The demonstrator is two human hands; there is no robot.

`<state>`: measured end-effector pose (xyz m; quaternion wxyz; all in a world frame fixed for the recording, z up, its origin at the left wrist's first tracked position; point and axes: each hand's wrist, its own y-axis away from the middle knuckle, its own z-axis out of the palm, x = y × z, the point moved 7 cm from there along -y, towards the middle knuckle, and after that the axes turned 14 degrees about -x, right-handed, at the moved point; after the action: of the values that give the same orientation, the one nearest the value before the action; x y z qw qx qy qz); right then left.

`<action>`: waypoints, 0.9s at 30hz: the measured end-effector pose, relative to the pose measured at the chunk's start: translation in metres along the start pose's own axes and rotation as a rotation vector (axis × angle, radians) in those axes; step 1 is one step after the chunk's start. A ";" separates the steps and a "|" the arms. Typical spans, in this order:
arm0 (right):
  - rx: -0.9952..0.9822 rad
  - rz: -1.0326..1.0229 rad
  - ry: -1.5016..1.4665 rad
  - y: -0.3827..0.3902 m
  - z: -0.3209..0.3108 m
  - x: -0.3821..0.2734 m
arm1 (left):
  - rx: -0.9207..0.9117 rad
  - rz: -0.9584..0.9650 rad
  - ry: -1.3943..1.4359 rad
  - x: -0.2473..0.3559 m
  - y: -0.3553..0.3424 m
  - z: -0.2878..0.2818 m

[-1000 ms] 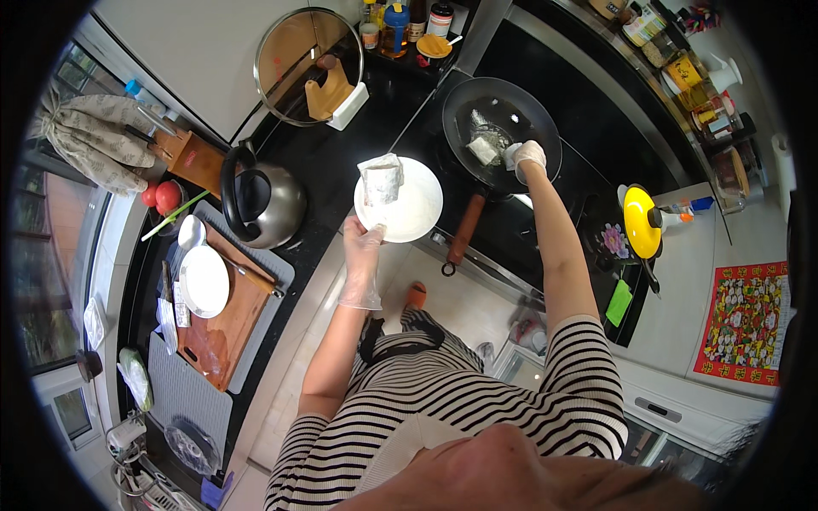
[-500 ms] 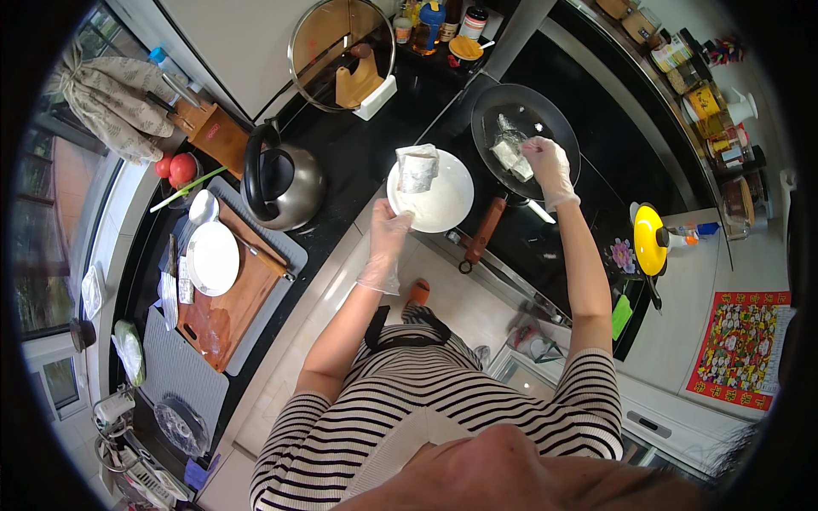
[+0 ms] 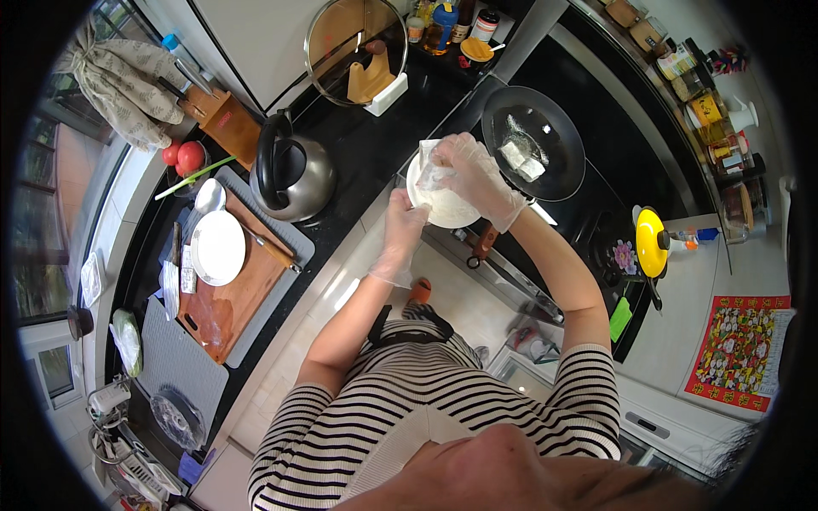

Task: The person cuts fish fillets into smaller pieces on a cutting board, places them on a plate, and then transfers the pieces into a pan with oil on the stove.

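Observation:
My left hand (image 3: 402,230), in a clear plastic glove, grips the near-left rim of a white plate (image 3: 447,213). White powder covers part of that plate. Over it reaches my gloved right hand (image 3: 479,177), fingers closed on a silvery piece of fish (image 3: 431,175) at the plate's left side; the fingers hide part of this piece. Just to the right, a dark frying pan (image 3: 562,128) sits on the black stove, holding pale fish (image 3: 521,162) and some shiny oil. The pan's brown handle (image 3: 484,242) points toward me, partly behind the plate and right arm.
Left of the plate stands a steel kettle (image 3: 308,180). A cutting board (image 3: 256,294) bears a white bowl (image 3: 218,247), a spoon and a knife. Behind are a glass lid (image 3: 328,51) and bottles. At right lies a yellow lid (image 3: 650,230) near spice jars.
My right hand has moved left from the pan to the plate and closed on the fish piece there. The plate has shifted slightly right.

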<state>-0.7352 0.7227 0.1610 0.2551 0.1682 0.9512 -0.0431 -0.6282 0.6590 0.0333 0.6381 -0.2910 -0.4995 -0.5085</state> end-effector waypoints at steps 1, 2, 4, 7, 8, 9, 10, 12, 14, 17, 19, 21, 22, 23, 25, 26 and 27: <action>0.001 0.014 -0.097 0.003 0.003 0.001 | -0.002 -0.001 -0.001 0.000 0.000 0.000; -0.044 0.102 -0.201 0.006 0.008 0.006 | -0.006 0.005 -0.004 0.001 -0.001 0.000; -0.015 0.063 -0.152 0.012 0.001 -0.001 | -0.004 0.011 -0.010 0.003 -0.002 -0.001; 0.070 0.034 0.035 0.025 -0.012 -0.009 | 0.016 0.035 -0.009 0.006 -0.002 -0.002; 0.080 0.018 0.041 0.027 -0.014 -0.009 | 0.023 0.062 -0.004 0.008 -0.002 -0.002; 0.117 -0.045 0.067 0.031 -0.016 -0.012 | 0.025 0.100 0.004 0.011 -0.001 -0.001; 0.104 -0.035 0.008 0.030 -0.013 -0.007 | 0.038 0.072 0.004 0.009 -0.002 -0.002; 0.118 0.047 -0.114 0.031 -0.006 0.007 | 0.068 0.035 0.006 0.008 -0.001 -0.004; 0.150 0.100 -0.209 0.034 0.002 0.017 | 0.056 0.017 0.033 0.007 -0.001 -0.003; 0.192 0.165 -0.318 0.037 0.006 0.026 | 0.032 -0.019 -0.017 0.007 -0.001 -0.002; 0.175 0.252 -0.398 0.040 0.002 0.029 | 0.030 -0.028 -0.038 0.006 0.000 -0.001; 0.155 0.255 -0.398 0.038 -0.013 0.026 | 0.038 -0.009 -0.019 0.007 0.001 0.000; 0.134 0.228 -0.369 0.038 -0.023 0.023 | 0.042 -0.010 -0.028 0.007 0.001 0.000; 0.127 0.161 -0.317 0.038 -0.033 0.017 | 0.043 -0.014 -0.036 0.007 0.002 0.000; 0.065 0.148 -0.177 0.039 -0.041 0.011 | 0.047 -0.014 -0.044 0.006 0.002 0.000; 0.052 0.113 -0.142 0.037 -0.044 0.009 | 0.051 -0.008 -0.043 0.006 0.002 0.001; 0.048 0.056 -0.112 0.035 -0.045 0.006 | 0.057 -0.009 -0.042 0.005 0.002 0.001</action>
<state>-0.7493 0.7650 0.1973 0.3048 0.1979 0.9292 -0.0679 -0.6263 0.6584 0.0388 0.6334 -0.2811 -0.5281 -0.4908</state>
